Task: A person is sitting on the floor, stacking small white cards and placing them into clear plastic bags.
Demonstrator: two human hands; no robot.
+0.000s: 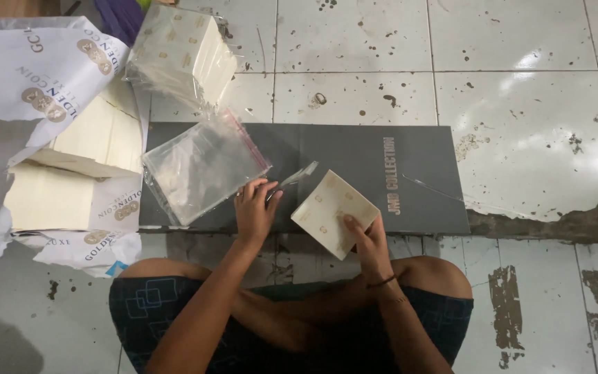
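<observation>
My right hand grips a square cream paper piece with small gold motifs by its lower corner, tilted above the grey flat board. My left hand pinches a thin strip of clear plastic film that lies over the board. Just left of that hand rests a stack of clear plastic bags with a red seal strip, half on the board.
A torn-open white wrapper with a block of cream paper sheets lies at the left. A clear bag filled with cream pieces sits at the back. The floor is stained white tile, chipped at the right. My crossed legs are below.
</observation>
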